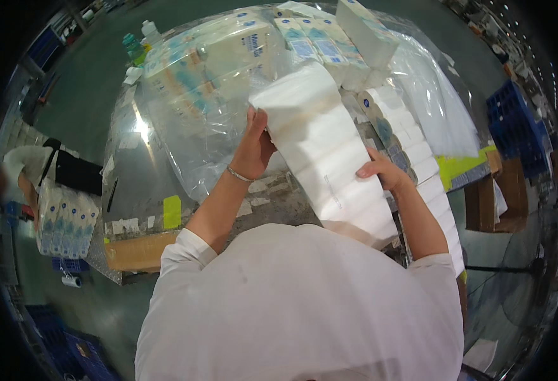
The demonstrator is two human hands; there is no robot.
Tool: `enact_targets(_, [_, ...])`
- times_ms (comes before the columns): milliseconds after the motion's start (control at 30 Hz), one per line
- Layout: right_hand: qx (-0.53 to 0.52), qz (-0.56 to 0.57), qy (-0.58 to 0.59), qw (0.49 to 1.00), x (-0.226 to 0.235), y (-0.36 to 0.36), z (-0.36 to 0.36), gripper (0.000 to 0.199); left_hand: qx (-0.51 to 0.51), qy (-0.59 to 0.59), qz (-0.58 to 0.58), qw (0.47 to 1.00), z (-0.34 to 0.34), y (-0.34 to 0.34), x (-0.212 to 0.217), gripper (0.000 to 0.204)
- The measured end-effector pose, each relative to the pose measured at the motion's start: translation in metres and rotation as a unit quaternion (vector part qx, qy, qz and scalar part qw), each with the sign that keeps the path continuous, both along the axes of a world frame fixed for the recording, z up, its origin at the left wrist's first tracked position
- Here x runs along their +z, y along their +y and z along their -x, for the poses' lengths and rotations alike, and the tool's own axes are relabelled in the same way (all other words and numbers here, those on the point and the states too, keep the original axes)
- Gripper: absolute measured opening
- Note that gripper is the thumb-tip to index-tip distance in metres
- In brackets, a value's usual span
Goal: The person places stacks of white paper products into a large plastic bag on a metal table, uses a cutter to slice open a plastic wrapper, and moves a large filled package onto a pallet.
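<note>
A long row of white tissue packs (323,152), pressed side by side, lies between my hands and slants from upper left to lower right. My left hand (257,143) grips its left edge near the far end, thumb on top. Farther down, my right hand (385,171) clasps the opposite edge. The packs hide parts of my fingers. Right of this row, a second row of packs (412,140) rests on the table. To the left spreads a large clear plastic bag (190,146) with printed tissue packs (238,54) in its far part.
More packs (320,44) stand at the table's far side, beside clear plastic sheets (434,95). Green and white bottles (134,51) stand at the far left corner. A co-worker (34,165) at left holds bagged packs (69,219). Blue crates (517,127) and a cardboard box (507,197) are at right.
</note>
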State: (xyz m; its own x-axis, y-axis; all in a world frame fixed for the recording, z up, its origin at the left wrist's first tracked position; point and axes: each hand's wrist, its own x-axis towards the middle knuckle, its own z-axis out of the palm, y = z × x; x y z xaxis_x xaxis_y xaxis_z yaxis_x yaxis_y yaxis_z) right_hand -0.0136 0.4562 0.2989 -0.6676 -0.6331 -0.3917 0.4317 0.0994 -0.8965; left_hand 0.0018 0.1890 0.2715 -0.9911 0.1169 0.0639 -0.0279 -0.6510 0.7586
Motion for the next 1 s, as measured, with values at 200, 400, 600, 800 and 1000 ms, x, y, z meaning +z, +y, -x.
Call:
enact_targets(200, [0.004, -0.040, 0.005, 0.999, -0.012, -0.009, -0.018, 0.090, 0.056, -0.101, 0.010, 0.993, 0.002, -0.005, -0.023, 0.062])
enact_targets(400, [-0.027, -0.010, 0.161, 0.987, -0.005, -0.022, -0.017, 0.097, 0.087, -0.041, -0.003, 0.995, -0.007, -0.017, -0.001, 0.036])
enact_targets(600, [0.011, -0.087, 0.368, 0.926, -0.003, -0.065, -0.003, 0.110, 0.086, 0.067, 0.062, 0.992, -0.009, -0.038, 0.058, 0.047])
enact_targets(800, [-0.045, 0.035, 0.287, 0.956, -0.023, -0.057, -0.019, 0.081, 0.067, 0.175, 0.186, 0.965, -0.022, -0.026, 0.039, 0.057])
enact_targets(1000, [-0.167, 0.048, 0.339, 0.925, 0.048, -0.059, -0.019, 0.048, 0.008, 0.080, 0.107, 0.991, -0.023, -0.016, 0.070, 0.043])
